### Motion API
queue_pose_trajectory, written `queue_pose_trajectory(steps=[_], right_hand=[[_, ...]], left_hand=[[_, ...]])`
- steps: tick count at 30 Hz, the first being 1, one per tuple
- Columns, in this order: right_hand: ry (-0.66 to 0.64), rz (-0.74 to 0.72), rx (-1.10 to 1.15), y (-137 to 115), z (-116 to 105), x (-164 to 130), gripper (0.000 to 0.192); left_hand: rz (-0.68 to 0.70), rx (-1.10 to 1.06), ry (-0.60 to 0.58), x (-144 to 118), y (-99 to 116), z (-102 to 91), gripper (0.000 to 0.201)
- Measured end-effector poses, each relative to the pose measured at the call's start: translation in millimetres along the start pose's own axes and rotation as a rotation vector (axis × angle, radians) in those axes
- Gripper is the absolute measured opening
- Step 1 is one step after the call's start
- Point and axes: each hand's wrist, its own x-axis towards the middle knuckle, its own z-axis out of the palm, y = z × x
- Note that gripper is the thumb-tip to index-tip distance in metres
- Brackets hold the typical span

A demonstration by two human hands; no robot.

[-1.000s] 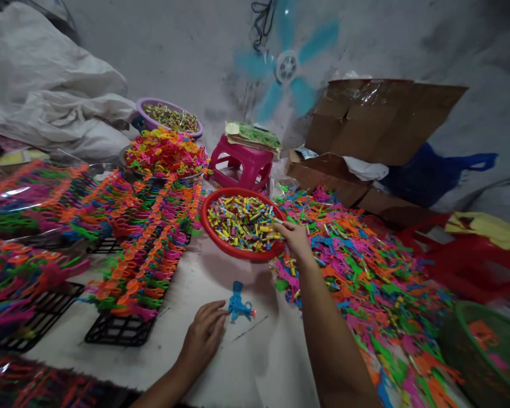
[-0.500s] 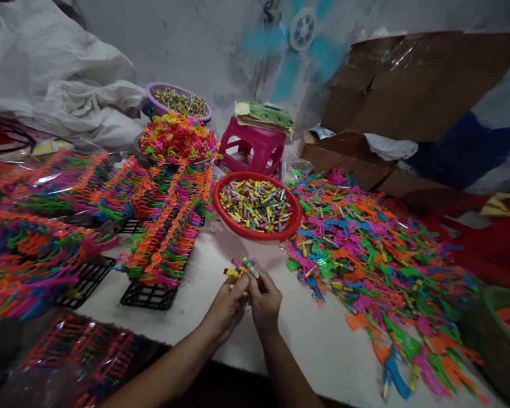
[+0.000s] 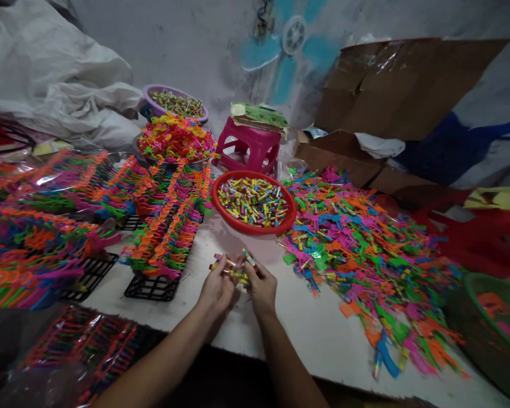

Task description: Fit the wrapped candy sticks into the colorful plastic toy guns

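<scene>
Both hands, left hand (image 3: 216, 289) and right hand (image 3: 261, 290), have fingers pinched shut on a few little tubes (image 3: 233, 271); one red bowl (image 3: 254, 202) sits just beyond. White table (image 3: 306, 334), grey wall behind.

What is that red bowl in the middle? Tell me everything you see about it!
The round red plastic bowl is shallow and wide with a smooth rim. It sits upright on the white table, heaped with small colourful tubes, mostly yellow, pink and green. A pile of bright plastic toy pieces lies against its right side, and a pink plastic stool stands just behind it. No hand touches it.
</scene>
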Motion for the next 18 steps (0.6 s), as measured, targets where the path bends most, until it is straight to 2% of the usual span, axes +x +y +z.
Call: queue_pose_trajectory(steps=[2,5,7,9,10,12,16,18], right_hand=[[-0.137,0.057,-0.049,-6.9,-10.2,10.1,0.036],[-0.561,0.133,-0.206,-28.1,-28.9,23.6,0.031],[-0.843,0.162,-0.348,-44.4,-37.3,30.4,0.025],[-1.011,0.169,-0.472,-56.8,-39.5,35.5,0.022],[-1.043,0.170,-0.514,-60.6,-38.7,37.6,0.021],[-1.020,0.182,-0.540,-63.2,-35.5,41.0,0.021],[-0.723,0.155,-0.380,-56.2,-33.2,43.0,0.026],[-0.680,0.149,-0.321,-50.5,-33.4,40.5,0.025]], left_hand=[[-0.035,0.093,-0.019,4.7,7.5,-2.8,0.025],[-0.247,0.232,-0.070,2.7,21.1,-13.0,0.017],[-0.420,0.371,-0.150,-3.2,28.1,-22.0,0.021],[-0.546,0.548,-0.273,-9.0,31.0,-30.4,0.026],[-0.577,0.624,-0.327,-10.8,30.9,-33.9,0.026],[-0.564,0.688,-0.365,-12.2,28.8,-39.1,0.024],[-0.454,0.577,-0.306,-11.2,23.2,-42.2,0.022],[-0.460,0.535,-0.317,-12.4,20.3,-41.2,0.023]])
